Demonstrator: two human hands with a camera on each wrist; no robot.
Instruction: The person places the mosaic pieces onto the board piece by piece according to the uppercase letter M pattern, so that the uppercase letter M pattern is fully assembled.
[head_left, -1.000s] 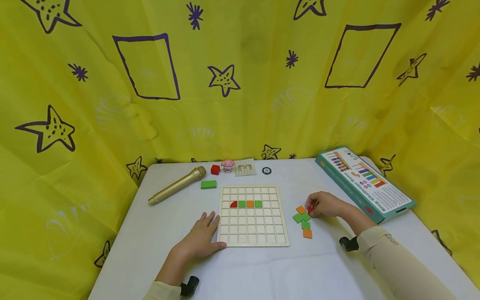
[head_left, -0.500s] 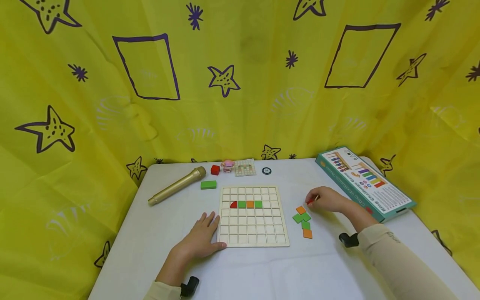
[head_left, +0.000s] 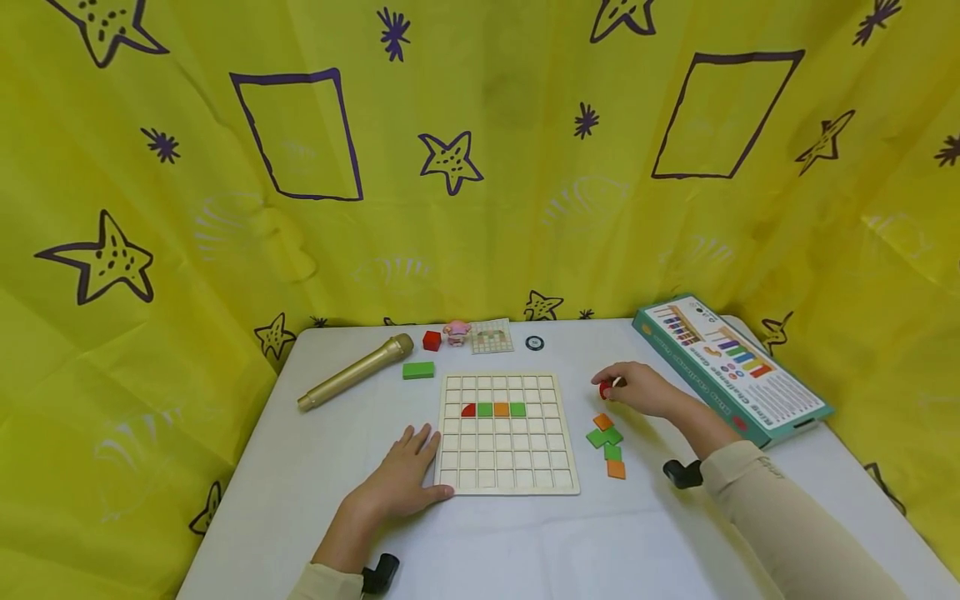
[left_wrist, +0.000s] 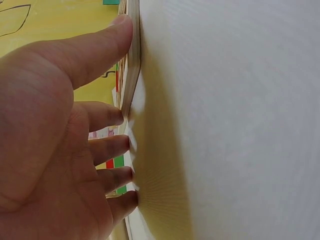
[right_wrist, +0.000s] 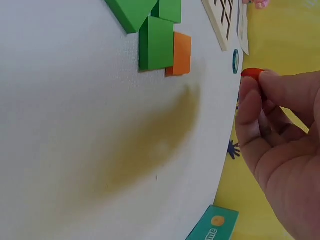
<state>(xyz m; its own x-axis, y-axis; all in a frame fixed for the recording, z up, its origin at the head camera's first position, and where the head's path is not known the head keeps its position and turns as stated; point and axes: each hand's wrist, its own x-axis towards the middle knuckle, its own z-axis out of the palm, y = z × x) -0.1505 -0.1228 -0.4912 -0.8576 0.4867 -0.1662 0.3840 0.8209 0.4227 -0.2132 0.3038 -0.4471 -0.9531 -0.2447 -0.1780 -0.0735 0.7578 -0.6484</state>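
My right hand (head_left: 637,390) is raised over the table and pinches a small red tile (right_wrist: 252,73) between thumb and fingers. Below it in the head view lies a loose group of green tiles (head_left: 604,437) and orange tiles (head_left: 616,470). My left hand (head_left: 401,473) rests flat with fingers spread, its thumb touching the lower left corner of the pale grid board (head_left: 507,488). One row of the board holds a red curved-edge tile (head_left: 469,411), then a green tile (head_left: 485,410), an orange tile (head_left: 502,410) and another green tile (head_left: 517,410).
Behind the board lie a gold microphone (head_left: 356,372), a green block (head_left: 418,370), a red cube (head_left: 432,341), a pink figurine (head_left: 457,332), a printed grid card (head_left: 492,337) and a dark ring (head_left: 535,342). A teal game box (head_left: 735,367) lies at the right.
My right hand has lifted away from the loose tiles with the red tile and moved left and toward the back. The left hand has stayed at the board's corner.
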